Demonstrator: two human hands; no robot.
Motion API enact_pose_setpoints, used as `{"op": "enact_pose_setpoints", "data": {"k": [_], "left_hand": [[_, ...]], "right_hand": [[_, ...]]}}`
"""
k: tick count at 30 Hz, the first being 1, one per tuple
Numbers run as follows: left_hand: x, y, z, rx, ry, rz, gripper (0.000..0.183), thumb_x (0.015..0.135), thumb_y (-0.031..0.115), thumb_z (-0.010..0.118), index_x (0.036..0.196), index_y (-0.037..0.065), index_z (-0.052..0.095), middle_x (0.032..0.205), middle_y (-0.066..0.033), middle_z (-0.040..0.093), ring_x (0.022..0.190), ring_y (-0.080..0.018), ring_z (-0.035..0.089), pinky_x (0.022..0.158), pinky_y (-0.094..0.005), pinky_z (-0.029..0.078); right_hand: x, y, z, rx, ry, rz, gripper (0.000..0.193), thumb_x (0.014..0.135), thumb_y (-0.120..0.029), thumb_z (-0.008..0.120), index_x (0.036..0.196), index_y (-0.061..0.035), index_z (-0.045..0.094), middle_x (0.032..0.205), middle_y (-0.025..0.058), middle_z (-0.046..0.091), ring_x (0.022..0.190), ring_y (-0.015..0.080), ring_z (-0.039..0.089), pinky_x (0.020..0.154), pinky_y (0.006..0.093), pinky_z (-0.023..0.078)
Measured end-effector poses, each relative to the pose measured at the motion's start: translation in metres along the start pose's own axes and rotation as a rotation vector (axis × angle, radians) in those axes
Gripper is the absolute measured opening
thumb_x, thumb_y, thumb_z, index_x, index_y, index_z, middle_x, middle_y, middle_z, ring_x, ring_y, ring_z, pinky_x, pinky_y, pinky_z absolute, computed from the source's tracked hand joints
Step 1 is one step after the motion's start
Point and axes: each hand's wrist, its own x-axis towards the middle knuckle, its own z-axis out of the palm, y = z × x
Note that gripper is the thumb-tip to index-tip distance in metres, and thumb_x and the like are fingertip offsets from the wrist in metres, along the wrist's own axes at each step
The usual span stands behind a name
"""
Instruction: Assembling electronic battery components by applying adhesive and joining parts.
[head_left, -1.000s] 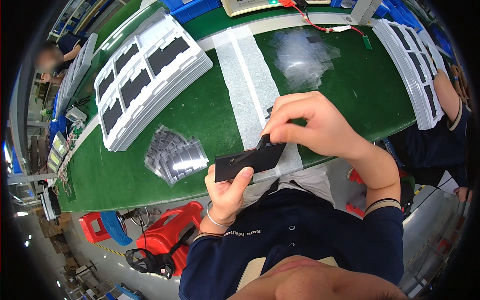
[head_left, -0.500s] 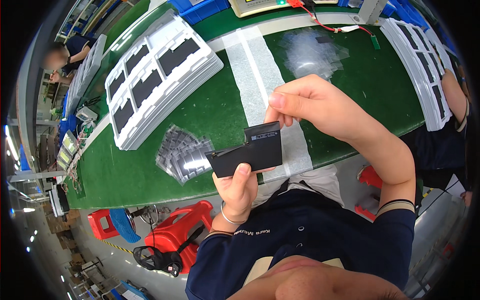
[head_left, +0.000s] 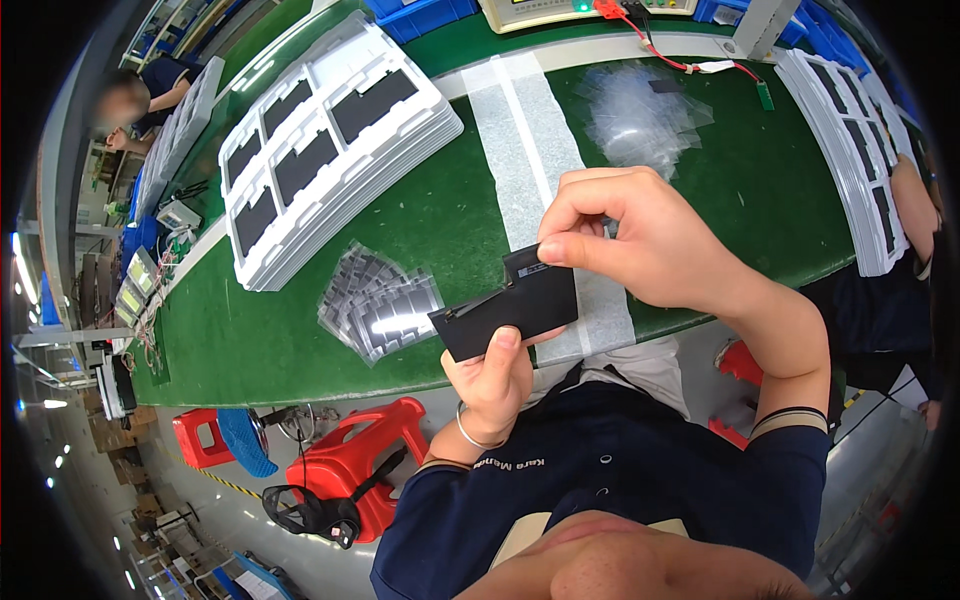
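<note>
The black slab point(head_left: 520, 318) is held in the air over the near edge of the green table point(head_left: 735, 185), at the middle, tilted, with its broad flat face visible. It is thin, dark and smooth; its far edge is stepped, low on the left and rising to a raised tab on the right, which bears a small pale label.

The left hand point(head_left: 492, 385) is closed on the slab's near edge: the thumb presses the visible face and the other fingers lie behind, largely hidden. The right hand point(head_left: 640, 235) has thumb and forefinger brought together on the tab's far right corner, the other fingers curled inward. Firmness of this pinch cannot be told.

Beneath runs a pale, fibrous strip point(head_left: 515, 130) with a smooth band along its middle. To its left lies a fanned pile of glossy films point(head_left: 378, 312) with dark grey patches. Farther left stands a stack of moulded white trays point(head_left: 375, 197), the top one holding flat black pieces in notched pockets. Right of the strip, on the far side, is a loose heap of clear plastic sheets point(head_left: 635, 125).
</note>
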Motion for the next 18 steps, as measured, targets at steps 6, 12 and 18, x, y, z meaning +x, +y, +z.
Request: {"op": "enact_pose_setpoints", "data": {"k": [6, 12, 18], "left_hand": [[0.001, 0.005, -0.003, -0.256, -0.019, -0.120, 0.025, 0.083, 0.008, 0.048, 0.103, -0.008, 0.049, 0.099, -0.0206, 0.054, 0.084, -0.0296, 0.059, 0.066, -0.0405, 0.055], [0.007, 0.012, -0.001, -0.237, -0.027, -0.204, 0.024, 0.083, 0.009, 0.050, 0.102, -0.006, 0.049, 0.098, -0.0171, 0.055, 0.087, -0.0252, 0.058, 0.071, -0.0352, 0.052], [0.040, 0.063, -0.049, 0.964, 0.079, 0.363, 0.011, 0.070, -0.002, 0.063, 0.080, -0.004, 0.058, 0.073, -0.0072, 0.059, 0.063, -0.0130, 0.054, 0.057, -0.0231, 0.042]], "right_hand": [[0.002, 0.009, -0.005, 0.392, -0.104, 0.212, 0.013, 0.080, -0.010, 0.057, 0.082, 0.0015, 0.062, 0.070, 0.0026, 0.054, 0.063, 0.0089, 0.047, 0.058, 0.0222, 0.038], [0.001, 0.029, 0.003, 0.576, -0.088, 0.125, 0.016, 0.079, -0.013, 0.059, 0.082, 0.0017, 0.061, 0.076, 0.0045, 0.058, 0.065, 0.0104, 0.050, 0.060, 0.0238, 0.041], [-0.026, 0.036, -0.007, -0.228, -0.111, -0.211, 0.031, 0.071, -0.020, 0.065, 0.092, 0.0017, 0.057, 0.091, 0.0115, 0.057, 0.082, 0.0218, 0.054, 0.075, 0.0286, 0.041]]}}
